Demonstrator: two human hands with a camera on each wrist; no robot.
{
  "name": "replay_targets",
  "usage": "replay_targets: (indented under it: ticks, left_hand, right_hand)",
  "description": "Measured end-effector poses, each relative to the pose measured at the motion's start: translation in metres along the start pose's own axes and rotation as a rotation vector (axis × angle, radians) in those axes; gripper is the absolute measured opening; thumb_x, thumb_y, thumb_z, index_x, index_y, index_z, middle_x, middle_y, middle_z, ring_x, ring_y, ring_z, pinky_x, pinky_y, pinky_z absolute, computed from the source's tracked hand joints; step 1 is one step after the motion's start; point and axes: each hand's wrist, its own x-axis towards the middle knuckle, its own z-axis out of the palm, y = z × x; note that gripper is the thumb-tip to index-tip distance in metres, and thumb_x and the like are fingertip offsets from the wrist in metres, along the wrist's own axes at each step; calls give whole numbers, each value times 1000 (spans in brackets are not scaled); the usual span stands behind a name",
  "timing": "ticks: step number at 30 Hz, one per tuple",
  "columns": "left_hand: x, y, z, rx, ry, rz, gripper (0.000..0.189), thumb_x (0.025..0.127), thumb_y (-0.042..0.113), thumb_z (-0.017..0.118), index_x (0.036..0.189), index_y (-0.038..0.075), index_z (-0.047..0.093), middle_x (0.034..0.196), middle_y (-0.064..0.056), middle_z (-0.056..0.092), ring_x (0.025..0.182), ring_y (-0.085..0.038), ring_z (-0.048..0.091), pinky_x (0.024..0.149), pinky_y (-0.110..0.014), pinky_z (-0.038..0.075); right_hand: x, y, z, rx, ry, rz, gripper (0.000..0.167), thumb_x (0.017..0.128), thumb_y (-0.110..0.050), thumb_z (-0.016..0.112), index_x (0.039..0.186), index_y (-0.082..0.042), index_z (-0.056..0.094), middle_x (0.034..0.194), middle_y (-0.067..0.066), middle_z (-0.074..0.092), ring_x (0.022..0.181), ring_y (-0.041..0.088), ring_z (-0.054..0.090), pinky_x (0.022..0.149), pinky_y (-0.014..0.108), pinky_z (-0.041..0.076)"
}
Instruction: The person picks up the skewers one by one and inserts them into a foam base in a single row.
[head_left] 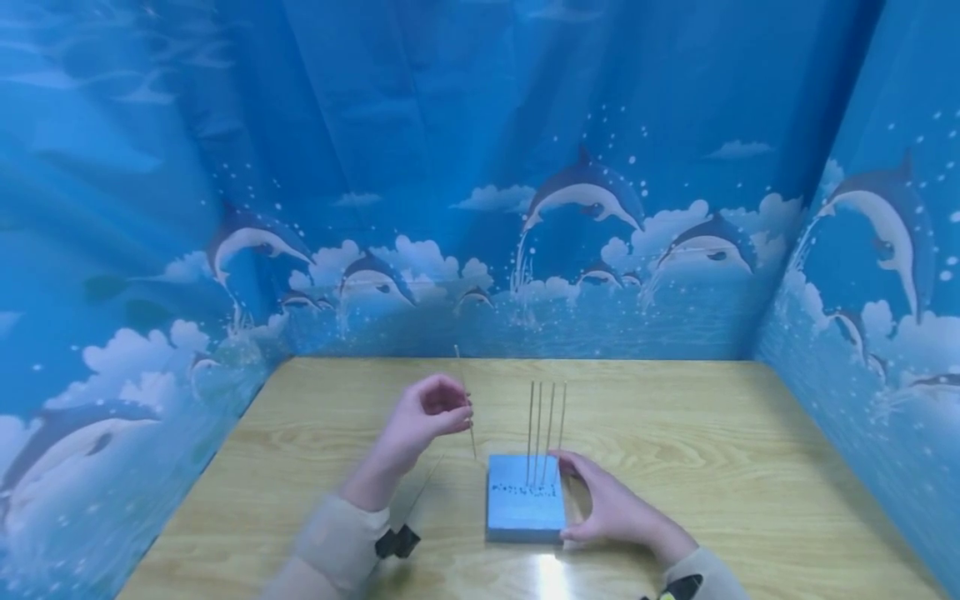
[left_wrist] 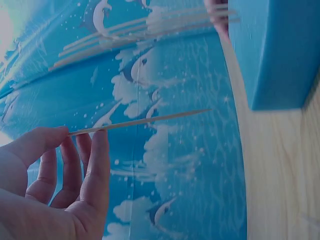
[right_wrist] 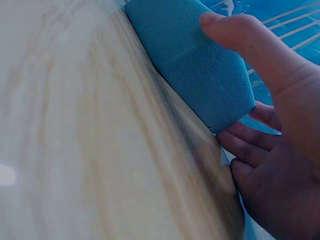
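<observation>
A thin wooden skewer is pinched between the thumb and fingers of my left hand, left of a blue foam block. In the left wrist view this skewer has a pointed free end, clear of the block. Several skewers stand upright in the block, whose top bears rows of small dark marks. My right hand grips the block's right side, thumb at the near corner and fingers at the far one. The right wrist view shows that thumb against the foam.
Another thin stick appears on the wooden table beside my left forearm. Blue curtains printed with dolphins and clouds enclose the table at the back and both sides.
</observation>
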Motion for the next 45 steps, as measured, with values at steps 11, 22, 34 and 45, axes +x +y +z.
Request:
replay_targets:
  ticks: [11, 22, 34, 45]
  left_hand:
    - [1, -5, 28, -24, -83, 21, 26, 85, 1, 70, 109, -1, 61, 100, -12, 66, 92, -20, 66, 86, -39, 62]
    - [2, -11, 42, -18, -97, 24, 28, 85, 1, 71, 110, -3, 61, 104, -20, 65, 92, -20, 66, 85, -37, 62]
    - [7, -13, 53, 13, -110, 30, 26, 85, 2, 70, 109, -2, 63, 100, -11, 67, 89, -18, 66, 81, -35, 63]
    - [5, -20, 57, 45, -113, 32, 24, 85, 2, 71, 108, -2, 64, 103, -21, 68, 88, -16, 67, 80, -31, 62]
  right_hand:
    - [-1, 1, 0, -15, 7, -30, 113, 61, -47, 88, 151, -5, 33, 148, 17, 48, 134, 36, 49, 114, 59, 34]
    - [0, 0, 0, -6, 5, -37, 113, 61, -45, 89, 150, -4, 33, 147, 16, 50, 134, 34, 50, 114, 59, 35]
    - [1, 2, -1, -3, 7, -38, 113, 60, -45, 90, 150, -6, 34, 148, 13, 49, 135, 32, 49, 115, 58, 34]
    - [1, 1, -2, 9, -1, -33, 112, 61, -44, 90, 151, -7, 34, 149, 12, 48, 135, 32, 49, 115, 59, 33]
